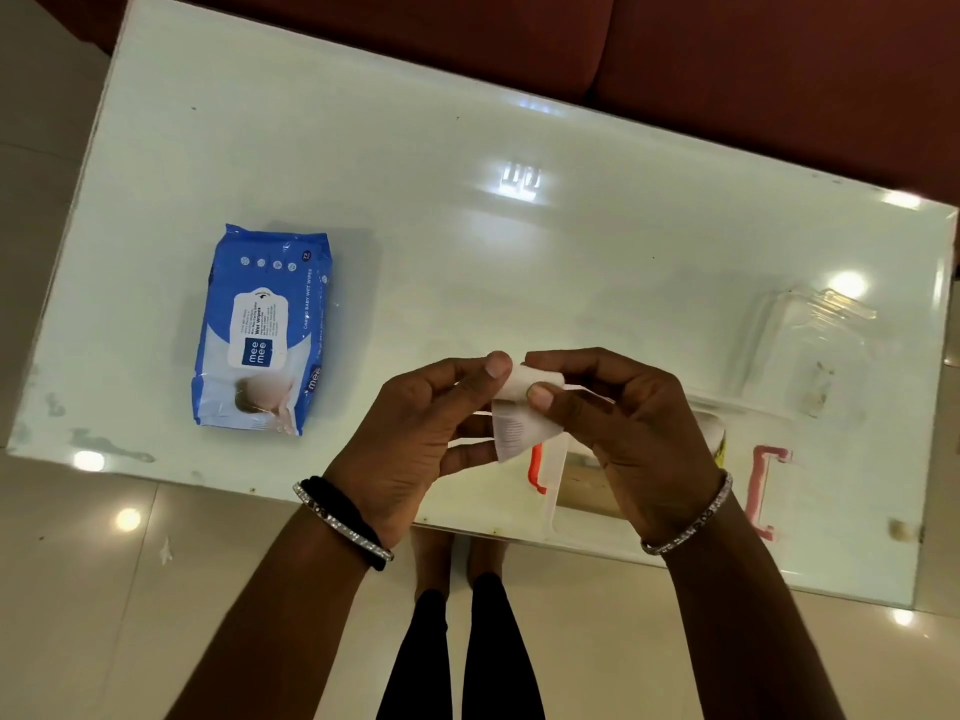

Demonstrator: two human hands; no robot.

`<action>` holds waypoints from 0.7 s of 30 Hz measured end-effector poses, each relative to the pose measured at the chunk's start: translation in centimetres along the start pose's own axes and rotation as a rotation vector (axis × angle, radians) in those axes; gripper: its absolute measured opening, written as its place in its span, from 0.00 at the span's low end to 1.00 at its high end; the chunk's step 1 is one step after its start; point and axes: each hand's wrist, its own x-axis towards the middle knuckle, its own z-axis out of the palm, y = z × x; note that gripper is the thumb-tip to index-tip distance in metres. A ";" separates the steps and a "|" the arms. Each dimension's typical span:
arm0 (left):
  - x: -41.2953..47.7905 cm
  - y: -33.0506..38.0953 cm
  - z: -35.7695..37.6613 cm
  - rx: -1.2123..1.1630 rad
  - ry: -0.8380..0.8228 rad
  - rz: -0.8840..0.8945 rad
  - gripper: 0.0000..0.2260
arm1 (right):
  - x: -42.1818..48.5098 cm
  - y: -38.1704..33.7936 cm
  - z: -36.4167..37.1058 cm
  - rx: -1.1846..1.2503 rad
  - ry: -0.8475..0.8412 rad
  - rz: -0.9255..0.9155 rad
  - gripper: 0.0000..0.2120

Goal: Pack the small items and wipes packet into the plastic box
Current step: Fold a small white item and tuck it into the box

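Observation:
Both hands hold a small white paper item (519, 413) above the table's near edge. My left hand (415, 439) pinches its left end and my right hand (628, 423) pinches its right end between thumb and finger. Under my hands stands the clear plastic box (558, 480) with an orange clip at its left end and a pink clip (763, 491) at its right; something lies inside but my right hand hides most of it. The blue wipes packet (262, 330) lies flat on the table, well left of my hands.
A clear plastic lid (815, 345) lies at the right of the white glossy table (467, 226). A dark red sofa (727, 70) runs behind the far edge. My feet stand on pale floor tiles below the near edge.

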 end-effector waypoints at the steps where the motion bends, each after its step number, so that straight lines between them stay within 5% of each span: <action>1: 0.0 0.0 0.0 0.006 -0.001 0.002 0.18 | 0.0 0.0 0.0 0.013 -0.017 0.000 0.15; 7: 0.0 -0.3 -0.2 0.054 -0.005 0.062 0.19 | -0.2 0.1 0.0 0.092 -0.016 0.097 0.23; 12: -0.1 -0.6 0.0 0.032 -0.005 0.029 0.23 | -0.3 0.4 0.0 -0.010 0.005 0.088 0.16; 21: -0.2 -1.0 0.1 0.060 0.009 0.001 0.18 | -1.1 0.8 -0.6 0.098 -0.028 0.083 0.17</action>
